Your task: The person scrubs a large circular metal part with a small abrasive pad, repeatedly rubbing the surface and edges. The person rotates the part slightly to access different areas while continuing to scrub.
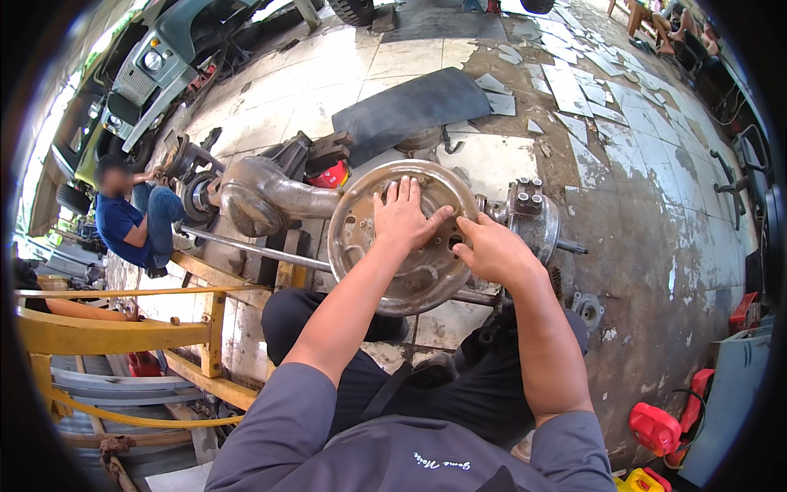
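A round, rusty brown metal dish with a raised rim and several holes, like a brake backing plate [361, 266], stands tilted toward me above my knees. My left hand [403, 217] lies flat on its face, fingers outstretched and thumb pointing right. At the plate's right side rests my right hand [498, 248], thumb and index finger apart against the metal beside a dark slot. Its other fingers are partly hidden. Behind the plate, a rusty axle housing [254, 197] runs left. A metal hub with bolts [533, 215] and a splined shaft stub protrudes on the right.
A person in a blue shirt [125, 217] crouches at the axle's far left end. Yellow frame rails [115, 334] stand at my left. A long metal rod [262, 249] crosses toward the plate. Beyond lie a dark curved sheet [410, 107] and broken tiles [566, 88]. Red containers [654, 428] sit lower right.
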`<action>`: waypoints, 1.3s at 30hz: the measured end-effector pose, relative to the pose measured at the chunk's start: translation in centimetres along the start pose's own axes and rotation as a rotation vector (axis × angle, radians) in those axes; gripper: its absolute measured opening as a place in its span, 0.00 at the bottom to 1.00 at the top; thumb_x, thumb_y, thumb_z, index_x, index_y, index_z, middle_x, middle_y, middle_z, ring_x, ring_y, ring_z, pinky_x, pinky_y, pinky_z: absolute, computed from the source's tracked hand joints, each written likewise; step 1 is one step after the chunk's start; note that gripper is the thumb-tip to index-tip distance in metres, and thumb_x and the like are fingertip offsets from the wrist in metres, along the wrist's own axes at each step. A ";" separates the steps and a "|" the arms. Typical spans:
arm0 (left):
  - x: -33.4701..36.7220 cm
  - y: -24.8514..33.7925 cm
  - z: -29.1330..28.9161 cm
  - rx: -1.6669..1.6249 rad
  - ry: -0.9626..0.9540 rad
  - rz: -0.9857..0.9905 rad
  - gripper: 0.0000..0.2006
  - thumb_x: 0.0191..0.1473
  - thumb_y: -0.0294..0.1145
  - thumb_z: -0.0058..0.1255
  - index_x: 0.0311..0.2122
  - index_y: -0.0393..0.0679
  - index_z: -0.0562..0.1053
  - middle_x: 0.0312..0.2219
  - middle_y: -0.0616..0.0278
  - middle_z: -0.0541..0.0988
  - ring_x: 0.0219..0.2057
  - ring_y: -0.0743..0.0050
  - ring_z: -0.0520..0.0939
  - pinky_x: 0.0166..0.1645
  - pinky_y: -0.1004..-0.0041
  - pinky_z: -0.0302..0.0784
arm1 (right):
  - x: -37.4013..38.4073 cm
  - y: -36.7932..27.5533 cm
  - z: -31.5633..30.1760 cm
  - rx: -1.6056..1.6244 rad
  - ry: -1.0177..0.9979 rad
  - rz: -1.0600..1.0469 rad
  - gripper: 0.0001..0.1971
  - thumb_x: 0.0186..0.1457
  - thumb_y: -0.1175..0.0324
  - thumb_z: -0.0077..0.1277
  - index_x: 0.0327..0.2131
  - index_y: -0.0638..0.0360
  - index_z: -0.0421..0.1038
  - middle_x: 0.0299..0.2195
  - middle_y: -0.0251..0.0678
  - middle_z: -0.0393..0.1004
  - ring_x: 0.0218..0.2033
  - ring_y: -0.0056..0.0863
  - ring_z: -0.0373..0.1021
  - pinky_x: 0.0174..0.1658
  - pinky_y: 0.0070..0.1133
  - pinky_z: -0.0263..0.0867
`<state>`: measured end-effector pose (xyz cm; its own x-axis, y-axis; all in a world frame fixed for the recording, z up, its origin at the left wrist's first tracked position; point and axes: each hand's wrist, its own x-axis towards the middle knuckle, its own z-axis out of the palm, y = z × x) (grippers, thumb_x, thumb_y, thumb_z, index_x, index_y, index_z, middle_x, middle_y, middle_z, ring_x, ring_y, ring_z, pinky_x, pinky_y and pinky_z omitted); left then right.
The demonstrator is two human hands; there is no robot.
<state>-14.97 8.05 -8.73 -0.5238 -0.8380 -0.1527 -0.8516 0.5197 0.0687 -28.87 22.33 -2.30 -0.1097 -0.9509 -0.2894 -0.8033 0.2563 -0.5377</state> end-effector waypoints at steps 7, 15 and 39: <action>-0.8 -0.5 1.1 -0.007 0.037 0.030 0.55 0.52 0.81 0.29 0.70 0.40 0.53 0.71 0.55 0.53 0.71 0.55 0.52 0.72 0.48 0.43 | -0.2 0.7 0.2 0.010 0.004 -0.010 0.28 0.61 0.58 0.52 0.61 0.60 0.65 0.61 0.60 0.62 0.58 0.52 0.66 0.61 0.35 0.63; 0.4 0.3 0.6 0.016 0.024 -0.025 0.55 0.53 0.81 0.28 0.70 0.39 0.52 0.71 0.54 0.53 0.71 0.55 0.53 0.72 0.48 0.45 | 0.0 0.5 0.5 -0.002 0.032 -0.013 0.28 0.60 0.58 0.53 0.60 0.62 0.65 0.61 0.59 0.63 0.60 0.50 0.65 0.61 0.35 0.63; 0.1 0.3 0.2 0.006 -0.012 -0.022 0.53 0.54 0.79 0.31 0.70 0.40 0.52 0.71 0.55 0.51 0.72 0.55 0.50 0.73 0.46 0.39 | 0.1 1.4 1.1 -0.015 0.079 -0.082 0.25 0.60 0.59 0.52 0.57 0.63 0.66 0.58 0.63 0.65 0.54 0.52 0.70 0.57 0.38 0.67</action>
<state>-15.30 8.15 -8.94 -0.5050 -0.8471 -0.1654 -0.8625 0.5026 0.0592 -29.33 22.80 -3.90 -0.0883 -0.9794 -0.1815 -0.8200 0.1750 -0.5450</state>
